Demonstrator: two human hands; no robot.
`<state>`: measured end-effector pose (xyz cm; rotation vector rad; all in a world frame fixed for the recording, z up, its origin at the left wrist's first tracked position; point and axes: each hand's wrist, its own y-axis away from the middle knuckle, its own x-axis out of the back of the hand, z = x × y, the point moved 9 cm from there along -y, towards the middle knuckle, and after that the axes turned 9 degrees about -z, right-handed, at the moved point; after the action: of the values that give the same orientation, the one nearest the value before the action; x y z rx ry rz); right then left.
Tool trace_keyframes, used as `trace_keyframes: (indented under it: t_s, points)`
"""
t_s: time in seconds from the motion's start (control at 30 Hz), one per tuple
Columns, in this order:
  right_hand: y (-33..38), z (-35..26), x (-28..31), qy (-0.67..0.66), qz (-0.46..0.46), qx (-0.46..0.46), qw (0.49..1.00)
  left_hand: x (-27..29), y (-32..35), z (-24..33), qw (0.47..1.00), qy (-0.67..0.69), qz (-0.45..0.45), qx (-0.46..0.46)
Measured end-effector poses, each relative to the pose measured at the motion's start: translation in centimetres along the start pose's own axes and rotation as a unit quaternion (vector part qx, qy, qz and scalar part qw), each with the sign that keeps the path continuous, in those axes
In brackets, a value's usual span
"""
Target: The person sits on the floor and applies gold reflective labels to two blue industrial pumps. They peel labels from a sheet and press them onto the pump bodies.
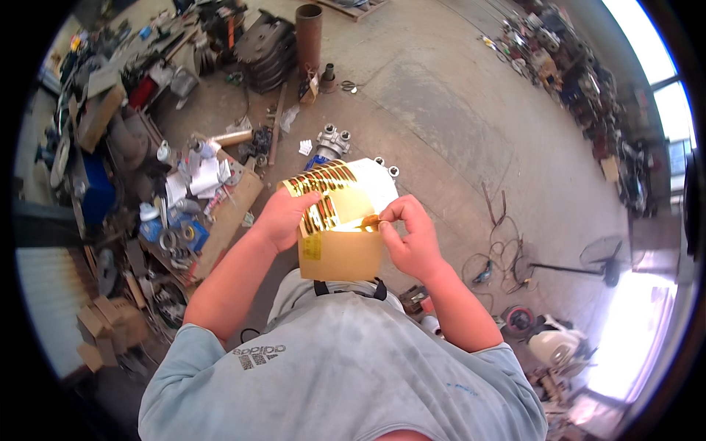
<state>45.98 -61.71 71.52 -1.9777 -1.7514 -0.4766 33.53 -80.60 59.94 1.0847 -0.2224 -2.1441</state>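
Note:
My left hand (282,222) grips the left edge of a sheet of gold stickers (340,259), its thumb lying over the front. Rows of dark-marked shiny labels cover the upper part of the sheet, while the lower part is plain yellow-tan with a small yellow patch. At the sheet's right edge, my right hand (412,239) pinches a small gold sticker (370,221) between thumb and fingertips. Whether this sticker is still joined to the sheet I cannot tell. Just beyond the sheet, a silvery metal fitting (332,141) with a blue part stands partly hidden.
On the left, a low bench (232,229) carries papers, bottles and loose parts. Cardboard boxes (110,327) lie at lower left. A rusty pipe (309,38) stands at the back. To the right are tangled cables (507,253) and a fan (607,266); parts are heaped along the right wall.

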Motion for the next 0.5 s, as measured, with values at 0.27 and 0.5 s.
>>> trace_keyframes:
  t_s: [0.27, 0.5]
  points:
    - [-8.5, 8.0, -2.8, -0.104, -0.187, -0.092, 0.973, 18.7, 3.7, -0.1, 0.952, -0.179, 0.233, -0.083]
    - [-16.4, 13.5, -6.3, -0.053, -0.387, -0.074, 0.918, 23.5, 16.0, -6.0, 0.77, -0.362, 0.525, 0.004]
